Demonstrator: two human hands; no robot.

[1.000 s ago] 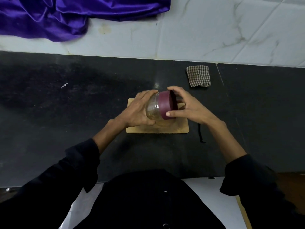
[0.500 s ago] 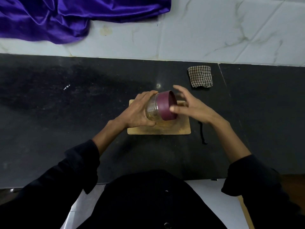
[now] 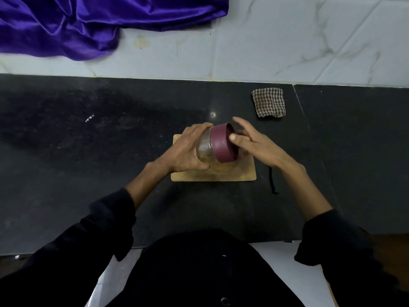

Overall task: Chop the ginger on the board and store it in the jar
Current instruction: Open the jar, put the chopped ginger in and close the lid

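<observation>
A clear jar (image 3: 204, 149) with yellowish chopped ginger inside lies tilted on its side above the wooden board (image 3: 243, 173). My left hand (image 3: 186, 151) grips the jar's body from the left. A maroon lid (image 3: 222, 144) sits on the jar's mouth, facing right. My right hand (image 3: 254, 142) is at the lid with fingers spread and nearly straight; the thumb tip touches the lid's rim. Yellow residue shows on the board under the jar.
A folded checked cloth (image 3: 269, 102) lies on the black counter (image 3: 88, 151) behind and to the right. A thin black item (image 3: 272, 182) lies right of the board. Purple satin fabric (image 3: 77, 21) is draped on the white tiled ledge at the back left.
My right hand gripped the lid a second ago; its fingers have since opened and spread away from it. The jar and my left hand stay about where they were.
</observation>
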